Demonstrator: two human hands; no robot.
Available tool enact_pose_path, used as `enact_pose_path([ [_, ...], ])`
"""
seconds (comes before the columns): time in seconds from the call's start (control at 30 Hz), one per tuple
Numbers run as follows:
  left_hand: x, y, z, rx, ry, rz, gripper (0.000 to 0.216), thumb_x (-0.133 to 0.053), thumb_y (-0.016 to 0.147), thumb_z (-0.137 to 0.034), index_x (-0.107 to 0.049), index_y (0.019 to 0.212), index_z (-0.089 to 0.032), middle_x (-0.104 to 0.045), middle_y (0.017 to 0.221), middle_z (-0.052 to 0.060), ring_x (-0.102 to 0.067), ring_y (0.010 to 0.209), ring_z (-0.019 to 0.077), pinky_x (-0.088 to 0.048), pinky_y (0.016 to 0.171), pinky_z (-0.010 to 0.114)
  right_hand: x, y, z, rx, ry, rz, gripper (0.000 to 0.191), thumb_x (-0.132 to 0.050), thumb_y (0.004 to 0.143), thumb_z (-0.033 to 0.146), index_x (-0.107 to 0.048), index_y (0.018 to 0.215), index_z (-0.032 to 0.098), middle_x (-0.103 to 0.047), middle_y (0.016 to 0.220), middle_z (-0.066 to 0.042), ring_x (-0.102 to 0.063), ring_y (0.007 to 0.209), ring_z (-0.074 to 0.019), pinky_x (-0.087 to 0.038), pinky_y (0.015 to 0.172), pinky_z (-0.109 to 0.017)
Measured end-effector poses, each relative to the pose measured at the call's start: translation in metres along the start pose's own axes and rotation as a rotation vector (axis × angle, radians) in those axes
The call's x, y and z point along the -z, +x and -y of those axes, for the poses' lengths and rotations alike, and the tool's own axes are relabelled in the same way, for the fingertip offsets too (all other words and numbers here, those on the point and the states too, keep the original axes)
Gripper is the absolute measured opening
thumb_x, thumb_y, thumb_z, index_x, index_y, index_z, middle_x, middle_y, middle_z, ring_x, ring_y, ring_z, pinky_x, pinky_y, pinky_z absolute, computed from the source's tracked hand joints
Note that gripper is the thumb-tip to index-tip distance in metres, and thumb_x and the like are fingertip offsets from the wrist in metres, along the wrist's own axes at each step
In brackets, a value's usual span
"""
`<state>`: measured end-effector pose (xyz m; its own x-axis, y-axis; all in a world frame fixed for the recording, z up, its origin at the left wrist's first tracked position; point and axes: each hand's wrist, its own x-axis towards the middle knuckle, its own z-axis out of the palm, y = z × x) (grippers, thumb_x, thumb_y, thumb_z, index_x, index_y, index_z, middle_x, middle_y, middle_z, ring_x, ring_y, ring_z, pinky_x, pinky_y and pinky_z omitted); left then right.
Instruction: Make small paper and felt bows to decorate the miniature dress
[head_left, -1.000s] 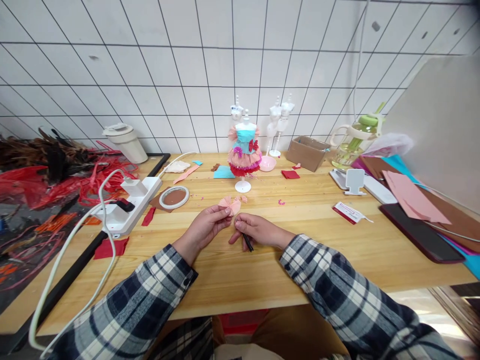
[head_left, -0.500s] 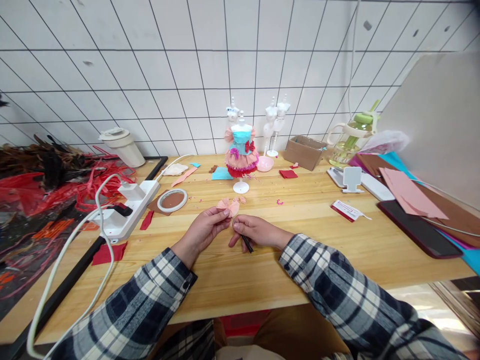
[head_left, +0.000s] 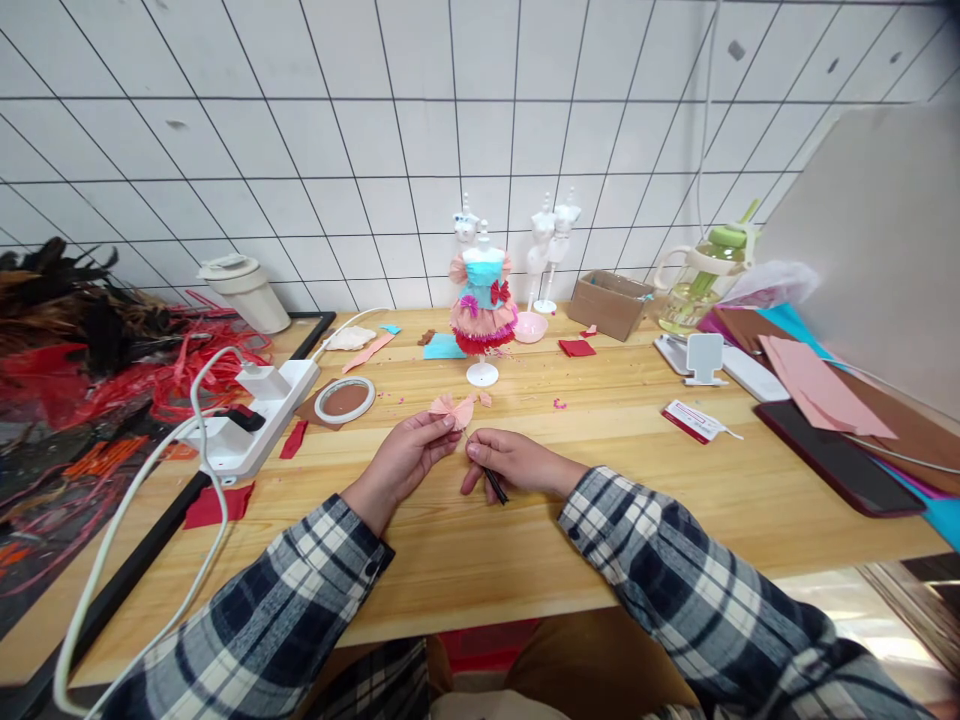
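My left hand (head_left: 409, 455) pinches a pleated piece of pink crepe paper (head_left: 452, 411) between thumb and fingers. Just to its right, my right hand (head_left: 517, 462) is closed around a slim black-handled tool (head_left: 495, 487), whose handle end sticks out below the fingers. A thin tip seems to reach toward the paper, but its kind is unclear. Behind both hands stands a small white dress form (head_left: 482, 372) wearing a dress (head_left: 484, 310) with a blue top, pink and red ruffles and bows. A small pink scrap (head_left: 486, 399) lies close beyond the held paper.
Left are a tape roll (head_left: 345, 401), a white power strip (head_left: 262, 425) with cables and red paper (head_left: 217, 507). Several bare dress forms (head_left: 540, 250), a pink bowl (head_left: 531, 327) and a cardboard box (head_left: 610, 305) stand behind. A phone (head_left: 832, 460) and paper sheets (head_left: 821, 385) lie right.
The pink paper has shifted slightly left and opened into a wider bow shape. The right hand stays almost in place, the black tool barely turned.
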<state>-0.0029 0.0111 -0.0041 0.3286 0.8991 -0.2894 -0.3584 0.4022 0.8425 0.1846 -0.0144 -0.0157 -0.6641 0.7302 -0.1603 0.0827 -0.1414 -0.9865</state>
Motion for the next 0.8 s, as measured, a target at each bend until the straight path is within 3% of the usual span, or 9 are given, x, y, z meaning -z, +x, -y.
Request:
enact_pose_path([
  [0.33, -0.0010, -0.0008, -0.0012, -0.007, 0.006, -0.024, 0.006, -0.071, 0.075, -0.010, -0.068, 0.080, -0.010, -0.069, 0.076, 0.005, -0.066, 0.069, 0.0110, -0.055, 0.067, 0.020, 0.0003, -0.0003, -0.0003, -0.015, 0.025, -0.012, 0.040, -0.046, 0.090, 0.060, -0.042, 0.088, 0.020, -0.073, 0.078, -0.006, -0.059, 0.045, -0.0103, -0.041, 0.042, -0.019],
  [0.8, -0.0002, -0.0006, -0.0014, 0.012, 0.074, 0.061, 0.011, -0.075, 0.073, -0.017, -0.068, 0.078, -0.010, -0.069, 0.074, 0.005, -0.064, 0.069, 0.0115, -0.053, 0.070, 0.021, 0.0005, -0.0007, 0.0000, 0.030, 0.017, 0.020, 0.041, -0.046, 0.090, 0.060, -0.042, 0.089, 0.020, -0.072, 0.078, -0.004, -0.058, 0.045, -0.0091, -0.041, 0.041, -0.018],
])
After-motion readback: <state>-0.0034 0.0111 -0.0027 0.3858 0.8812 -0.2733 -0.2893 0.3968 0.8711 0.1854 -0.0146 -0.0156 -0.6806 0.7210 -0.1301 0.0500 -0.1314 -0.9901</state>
